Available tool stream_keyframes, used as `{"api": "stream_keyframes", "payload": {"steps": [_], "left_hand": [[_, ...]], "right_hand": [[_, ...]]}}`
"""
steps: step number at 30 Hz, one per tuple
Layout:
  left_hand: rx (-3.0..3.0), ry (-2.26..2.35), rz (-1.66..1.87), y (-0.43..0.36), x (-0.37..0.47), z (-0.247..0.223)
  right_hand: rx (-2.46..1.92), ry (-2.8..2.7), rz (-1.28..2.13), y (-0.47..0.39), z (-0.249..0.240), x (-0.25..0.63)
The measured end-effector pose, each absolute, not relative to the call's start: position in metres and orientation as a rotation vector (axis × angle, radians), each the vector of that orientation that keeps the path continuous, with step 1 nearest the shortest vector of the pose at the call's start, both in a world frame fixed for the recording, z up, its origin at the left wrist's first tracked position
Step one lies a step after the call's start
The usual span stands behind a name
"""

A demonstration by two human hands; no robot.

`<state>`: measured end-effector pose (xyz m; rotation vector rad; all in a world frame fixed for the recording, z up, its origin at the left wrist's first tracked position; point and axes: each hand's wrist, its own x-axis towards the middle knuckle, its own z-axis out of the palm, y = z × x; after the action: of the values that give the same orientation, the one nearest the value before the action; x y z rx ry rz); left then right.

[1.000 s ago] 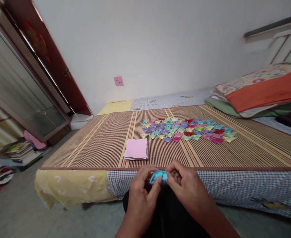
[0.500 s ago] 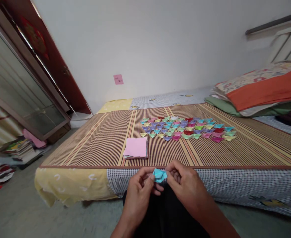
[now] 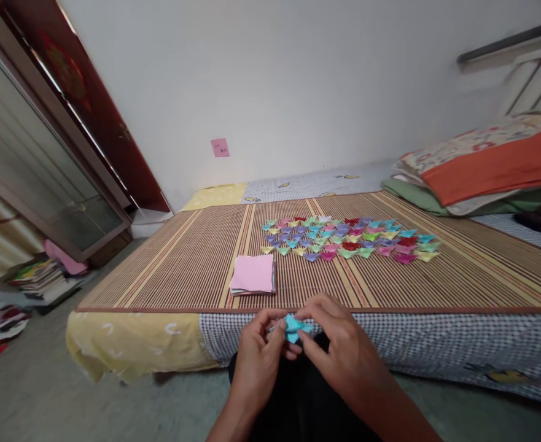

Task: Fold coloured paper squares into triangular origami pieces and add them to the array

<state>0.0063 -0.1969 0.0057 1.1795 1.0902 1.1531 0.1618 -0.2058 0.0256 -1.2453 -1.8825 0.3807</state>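
Note:
A small turquoise folded paper (image 3: 294, 328) is held between my hands, just in front of the bed's near edge. My left hand (image 3: 261, 344) pinches its left side between thumb and fingers. On the right side, the thumb and forefinger of my right hand (image 3: 339, 334) touch the paper from below and above. Beyond my hands, a stack of square paper sheets (image 3: 252, 274) with a pink one on top lies on the striped mat (image 3: 173, 264). Several rows of small folded paper pieces (image 3: 344, 238) in many colours spread to the right of the stack.
The mat covers a bed with a yellow and checked sheet (image 3: 141, 341). Pillows and folded bedding (image 3: 491, 166) lie at the far right. A pink note (image 3: 220, 147) is on the wall. Books (image 3: 40, 273) are piled on the left beside a glass-fronted cabinet (image 3: 44, 141).
The turquoise paper has turned and now looks flatter and more pointed. My right thumb and forefinger have shifted left and spread around its right part. My left hand has stayed nearly still.

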Motion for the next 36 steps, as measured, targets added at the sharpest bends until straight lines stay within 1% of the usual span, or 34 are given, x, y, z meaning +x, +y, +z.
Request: {"api": "stream_keyframes", "payload": {"steps": [6, 12, 16, 23, 30, 36], "left_hand": [[1.223, 1.061, 1.159, -0.2, 0.01, 0.012], [1.185, 1.038, 1.122, -0.199, 0.005, 0.01], [1.211, 1.013, 1.168, -0.201, 0.005, 0.012], [1.255, 1.03, 1.232, -0.207, 0.005, 0.015], [1.273, 1.05, 1.25, -0.209, 0.004, 0.011], [1.243, 1.047, 1.274, -0.205, 0.008, 0.01]], "right_hand": [[-1.267, -1.943, 0.353, -0.207, 0.02, 0.154], [-1.229, -1.913, 0.431, -0.205, 0.02, 0.161], [-1.171, -1.887, 0.472, -0.208, 0.019, 0.163], [-1.144, -1.804, 0.433, -0.213, 0.019, 0.166], [-1.024, -1.819, 0.286, -0.215, 0.02, 0.162], [-1.022, -1.863, 0.125, -0.212, 0.012, 0.152]]}}
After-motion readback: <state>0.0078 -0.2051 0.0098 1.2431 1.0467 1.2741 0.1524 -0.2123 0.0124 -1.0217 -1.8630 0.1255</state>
